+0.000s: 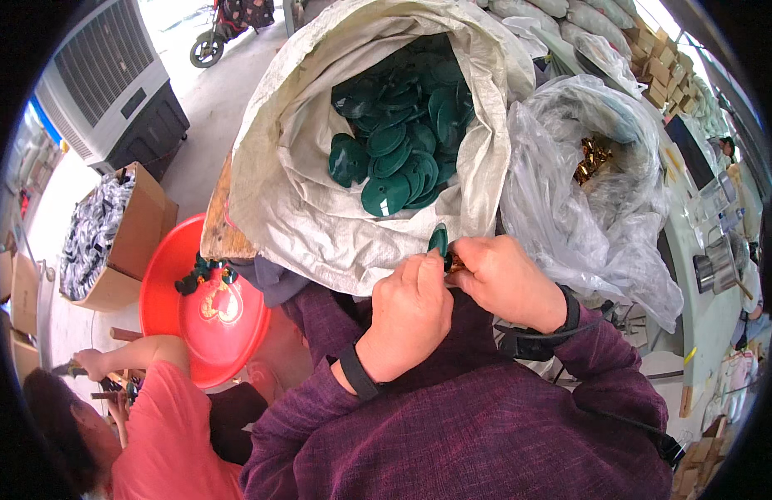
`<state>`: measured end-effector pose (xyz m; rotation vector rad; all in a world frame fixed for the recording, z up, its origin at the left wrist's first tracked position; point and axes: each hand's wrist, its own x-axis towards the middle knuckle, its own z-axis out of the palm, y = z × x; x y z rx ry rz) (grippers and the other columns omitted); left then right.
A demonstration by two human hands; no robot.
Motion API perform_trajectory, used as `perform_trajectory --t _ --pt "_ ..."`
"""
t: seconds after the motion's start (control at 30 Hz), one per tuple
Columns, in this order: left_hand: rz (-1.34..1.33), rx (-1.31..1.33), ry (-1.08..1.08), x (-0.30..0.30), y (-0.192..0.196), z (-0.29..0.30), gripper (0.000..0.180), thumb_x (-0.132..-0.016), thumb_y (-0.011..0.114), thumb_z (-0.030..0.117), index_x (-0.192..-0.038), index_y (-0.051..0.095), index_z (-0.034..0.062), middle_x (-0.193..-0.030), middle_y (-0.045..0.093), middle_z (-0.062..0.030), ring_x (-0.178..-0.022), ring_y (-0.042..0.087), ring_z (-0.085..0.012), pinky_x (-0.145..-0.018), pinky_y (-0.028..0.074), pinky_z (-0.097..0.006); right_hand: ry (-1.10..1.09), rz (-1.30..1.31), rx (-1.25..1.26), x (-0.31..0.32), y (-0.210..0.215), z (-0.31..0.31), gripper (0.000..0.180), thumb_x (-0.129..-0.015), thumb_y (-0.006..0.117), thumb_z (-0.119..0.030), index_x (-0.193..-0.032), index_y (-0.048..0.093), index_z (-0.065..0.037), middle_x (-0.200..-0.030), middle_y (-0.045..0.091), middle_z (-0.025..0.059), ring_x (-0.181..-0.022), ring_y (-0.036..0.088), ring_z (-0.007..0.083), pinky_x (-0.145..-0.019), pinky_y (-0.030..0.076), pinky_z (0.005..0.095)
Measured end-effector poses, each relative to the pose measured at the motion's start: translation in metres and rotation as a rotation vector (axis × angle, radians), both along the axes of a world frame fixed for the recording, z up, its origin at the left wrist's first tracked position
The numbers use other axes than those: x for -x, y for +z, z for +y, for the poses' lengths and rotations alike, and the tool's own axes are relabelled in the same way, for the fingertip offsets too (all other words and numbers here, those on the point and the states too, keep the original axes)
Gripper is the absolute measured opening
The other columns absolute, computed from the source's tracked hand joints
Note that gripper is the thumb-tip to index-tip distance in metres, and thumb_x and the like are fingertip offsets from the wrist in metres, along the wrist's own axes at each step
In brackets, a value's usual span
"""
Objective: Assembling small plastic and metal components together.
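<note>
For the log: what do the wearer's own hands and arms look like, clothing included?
The left hand and right hand are both ungloved. Each wrist has a plain black band, the left band and the right band. The long sleeves are dark purple with a fine streaky weave.

A workshop, judging by stacked cartons [669, 71], piled sacks [599, 25] and a bag [278, 142] of green discs [398, 158]

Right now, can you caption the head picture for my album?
Left hand and right hand meet at a green disc by an open sack.
</note>
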<state>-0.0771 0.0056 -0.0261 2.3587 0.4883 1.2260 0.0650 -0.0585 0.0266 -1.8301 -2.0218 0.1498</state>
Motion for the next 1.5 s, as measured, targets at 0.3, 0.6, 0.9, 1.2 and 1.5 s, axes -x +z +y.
perform_trajectory --t 0.3,0.6,0.9,1.2,1.5 --pt "0.005 -0.074 -0.068 0.003 -0.008 0.0 0.037 -0.064 0.056 -0.004 -0.101 0.052 -0.0076 -0.077 0.055 -0.0178 -0.063 0.057 -0.0333 -0.053 0.046 -0.041 -0.045 0.383 0.195 -0.005 -0.005 0.012 0.012 -0.071 0.06 -0.003 -0.074 0.056 0.007 -0.063 0.058 0.0213 -0.055 0.061 0.0312 -0.05 0.047 0.0387" --pt "0.012 -0.059 0.348 0.058 -0.012 0.062 0.032 -0.069 0.055 -0.008 -0.1 0.059 -0.0017 -0.086 0.062 -0.0193 -0.074 0.063 -0.031 -0.065 0.048 -0.033 -0.188 0.284 -0.101 -0.023 0.034 0.004 0.032 -0.075 0.064 -0.03 -0.081 0.06 0.001 -0.066 0.059 0.0212 -0.06 0.059 0.0377 -0.058 0.047 0.0421" --pt "0.332 -0.213 1.083 0.178 0.004 0.176 0.057 -0.071 0.056 -0.002 -0.127 0.045 -0.0008 -0.118 0.054 -0.0219 -0.109 0.051 -0.0364 -0.093 0.041 -0.041 -0.77 -0.264 -0.115 -0.198 0.016 -0.034 0.016 -0.078 0.053 -0.011 -0.084 0.061 0.002 -0.081 0.06 0.0248 -0.082 0.058 0.0413 -0.071 0.046 0.049" --pt "0.326 -0.103 0.144 -0.014 -0.011 0.107 0.036 -0.07 0.068 0.016 -0.103 0.06 0.0015 -0.093 0.062 -0.0183 -0.085 0.059 -0.0365 -0.073 0.049 -0.042 -0.617 -0.241 0.329 -0.26 -0.047 -0.023 0.02 -0.076 0.048 -0.001 -0.09 0.06 0.007 -0.096 0.061 0.0257 -0.089 0.06 0.0385 -0.076 0.047 0.0431" --pt "0.538 -0.04 0.182 -0.04 -0.026 0.123 0.045 -0.072 0.066 0.02 -0.108 0.056 -0.0063 -0.093 0.06 -0.0265 -0.087 0.058 -0.0406 -0.076 0.047 -0.044 -0.59 -0.118 0.273 -0.232 -0.031 -0.021 0.025 -0.076 0.046 0.002 -0.096 0.059 0.009 -0.097 0.06 0.0285 -0.092 0.059 0.0399 -0.076 0.046 0.0436"
